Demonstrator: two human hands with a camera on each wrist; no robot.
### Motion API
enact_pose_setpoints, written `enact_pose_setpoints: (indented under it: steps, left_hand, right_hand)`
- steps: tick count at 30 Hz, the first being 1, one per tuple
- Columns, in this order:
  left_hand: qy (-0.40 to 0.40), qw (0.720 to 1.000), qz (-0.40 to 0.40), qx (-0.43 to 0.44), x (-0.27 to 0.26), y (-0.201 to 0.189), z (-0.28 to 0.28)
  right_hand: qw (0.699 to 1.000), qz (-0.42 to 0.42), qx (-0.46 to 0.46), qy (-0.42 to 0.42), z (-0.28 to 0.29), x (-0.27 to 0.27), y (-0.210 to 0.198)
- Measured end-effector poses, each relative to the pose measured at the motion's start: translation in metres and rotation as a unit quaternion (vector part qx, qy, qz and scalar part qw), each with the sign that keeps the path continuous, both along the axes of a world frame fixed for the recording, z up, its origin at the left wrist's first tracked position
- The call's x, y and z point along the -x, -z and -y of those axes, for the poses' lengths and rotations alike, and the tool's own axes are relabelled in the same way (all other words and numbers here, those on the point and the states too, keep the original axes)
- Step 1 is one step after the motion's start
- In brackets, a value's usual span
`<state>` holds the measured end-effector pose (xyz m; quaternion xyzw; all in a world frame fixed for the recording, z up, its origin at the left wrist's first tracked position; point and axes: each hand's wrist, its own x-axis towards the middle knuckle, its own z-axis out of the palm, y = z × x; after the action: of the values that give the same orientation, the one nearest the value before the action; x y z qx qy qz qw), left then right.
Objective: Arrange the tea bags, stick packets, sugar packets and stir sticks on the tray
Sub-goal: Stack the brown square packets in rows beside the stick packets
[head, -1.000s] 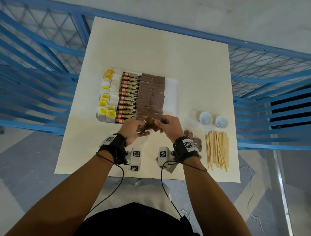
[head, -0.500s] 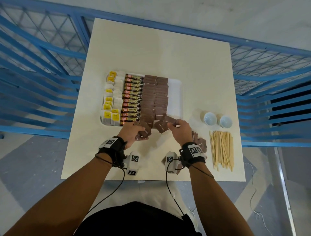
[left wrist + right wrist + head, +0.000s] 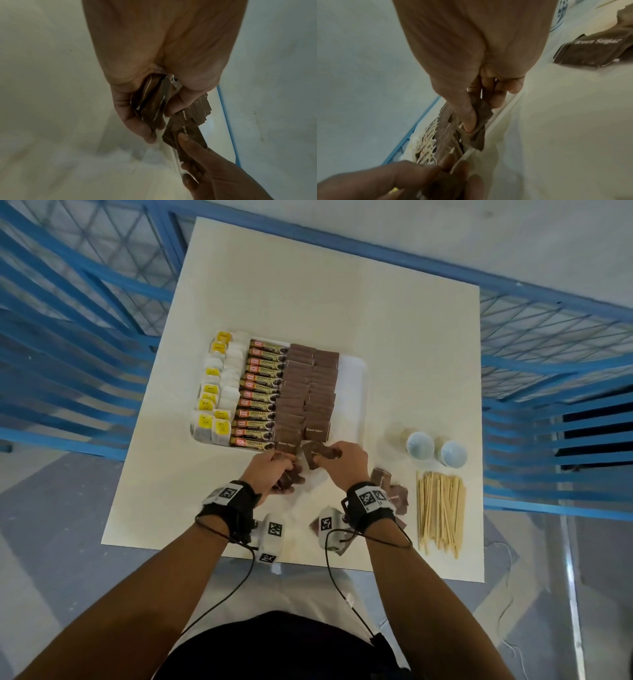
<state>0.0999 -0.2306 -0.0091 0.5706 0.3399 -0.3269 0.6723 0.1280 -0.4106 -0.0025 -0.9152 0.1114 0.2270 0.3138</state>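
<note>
Sugar packet point(image 3: 320, 454) pinched in right hand point(image 3: 346, 465) at tray point(image 3: 352, 392) edge; left hand point(image 3: 270, 470) grips spare packets point(image 3: 150, 106).

Sugar packets point(image 3: 597, 50) read "Brown Sugar"; stick packets point(image 3: 258, 392) read "GRANULES"

1. The left hand point(image 3: 137, 108) curls its fingers around a small bunch of brown sugar packets point(image 3: 152, 102).
2. The right hand point(image 3: 214, 175) comes in from the lower right and pinches one brown packet point(image 3: 188, 132), with the thumb on top.
3. Behind them, a row of brown packets point(image 3: 200, 109) lies on the white tray point(image 3: 211, 129).
4. The pale bench point(image 3: 51, 94) is blurred.
</note>
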Motion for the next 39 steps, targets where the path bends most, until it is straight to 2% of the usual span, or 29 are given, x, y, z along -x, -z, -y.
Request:
enact_pose_setpoints:
  steps: [4, 7, 10, 12, 15, 20, 23, 25, 32, 35, 39]
  left_hand:
    - [-0.014, 1.000, -0.001, 0.003, -0.002, -0.002, 0.005]
    - [-0.020, 0.999, -0.004, 0.028, -0.006, -0.007, 0.007]
    - [-0.031, 0.998, 0.005, 0.058, -0.009, -0.009, 0.008]
    - [-0.030, 0.998, 0.031, 0.039, -0.010, -0.008, 0.009]
    - [-0.032, 0.998, 0.057, 0.007, -0.009, -0.006, 0.007]
    - [-0.017, 0.997, 0.068, 0.020, -0.009, -0.008, 0.002]
    - [0.050, 0.989, 0.122, -0.060, -0.008, -0.008, 0.000]
    - [0.054, 0.984, 0.143, -0.096, -0.009, -0.007, 0.000]
    - [0.048, 0.982, 0.157, -0.094, -0.010, -0.004, -0.006]
    - [0.047, 0.985, 0.143, -0.088, -0.013, -0.003, -0.007]
    - [0.045, 0.986, 0.139, -0.081, -0.015, -0.002, -0.010]
  right_hand:
    - [0.997, -0.003, -0.072, -0.010, 0.015, -0.006, -0.004]
    - [0.991, -0.027, -0.121, -0.048, 0.025, -0.014, -0.012]
    - [0.988, -0.033, -0.127, -0.086, 0.028, -0.020, -0.018]
    - [0.987, -0.025, -0.124, -0.097, 0.025, -0.022, -0.020]
    - [0.988, -0.017, -0.128, -0.082, 0.022, -0.022, -0.017]
    - [0.987, -0.026, -0.147, -0.062, 0.017, -0.021, -0.017]
    - [0.984, -0.035, -0.159, -0.075, 0.012, -0.021, -0.016]
    - [0.983, -0.028, -0.163, -0.076, 0.010, -0.021, -0.017]
    - [0.986, 0.030, -0.165, -0.005, 0.008, -0.019, -0.015]
    - [0.983, 0.016, -0.185, 0.015, 0.005, -0.018, -0.015]
    - [0.981, -0.021, -0.191, -0.009, 0.005, -0.016, -0.013]
